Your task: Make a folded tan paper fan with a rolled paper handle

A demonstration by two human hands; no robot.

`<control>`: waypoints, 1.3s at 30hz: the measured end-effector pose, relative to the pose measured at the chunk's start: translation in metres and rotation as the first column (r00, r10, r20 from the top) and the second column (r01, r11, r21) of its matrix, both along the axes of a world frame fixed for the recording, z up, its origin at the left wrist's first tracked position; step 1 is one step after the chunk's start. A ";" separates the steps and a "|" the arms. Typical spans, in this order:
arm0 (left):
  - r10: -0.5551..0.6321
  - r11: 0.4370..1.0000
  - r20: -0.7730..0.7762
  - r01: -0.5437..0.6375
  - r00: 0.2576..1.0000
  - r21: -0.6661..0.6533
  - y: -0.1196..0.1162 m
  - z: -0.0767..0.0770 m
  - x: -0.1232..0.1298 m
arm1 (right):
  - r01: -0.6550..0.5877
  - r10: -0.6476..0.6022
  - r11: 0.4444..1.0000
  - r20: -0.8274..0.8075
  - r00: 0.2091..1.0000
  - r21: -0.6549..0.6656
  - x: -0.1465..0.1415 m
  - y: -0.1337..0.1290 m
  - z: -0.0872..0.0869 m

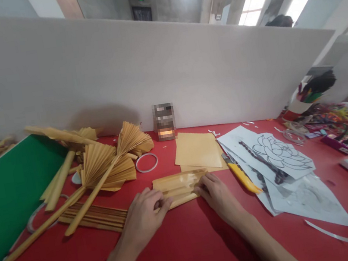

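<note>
Head view. One creased paper (pixel 179 184), on the red table (pixel 185 251), between our two hands. Left hand (pixel 146 208): we pinch the paper's left end. Right hand (pixel 216 191): we grasp its right end. Behind, we count tan sheets (pixel 196 151); left, pleated fans (pixel 100 165); right, one yellow cutter (pixel 244 177) beside drawings (pixel 282 153).

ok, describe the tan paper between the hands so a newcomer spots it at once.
On the red tabletop, find the left hand and right hand near the middle. The tan paper stretches between them. Its loose lengthwise folds set it apart from the flat tan sheets just beyond and the tightly pleated strip to its left.
</note>
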State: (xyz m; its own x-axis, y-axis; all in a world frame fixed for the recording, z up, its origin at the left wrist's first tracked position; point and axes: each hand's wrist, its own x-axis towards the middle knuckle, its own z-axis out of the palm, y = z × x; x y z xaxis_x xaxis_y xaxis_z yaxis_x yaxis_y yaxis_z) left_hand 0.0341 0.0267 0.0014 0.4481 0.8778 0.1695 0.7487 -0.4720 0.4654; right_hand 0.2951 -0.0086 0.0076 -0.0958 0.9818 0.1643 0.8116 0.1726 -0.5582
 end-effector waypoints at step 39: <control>0.094 0.990 0.026 -0.090 0.995 -0.106 0.004 0.003 -0.003 | 0.047 -0.050 0.999 0.111 0.993 0.027 0.018 -0.001 0.001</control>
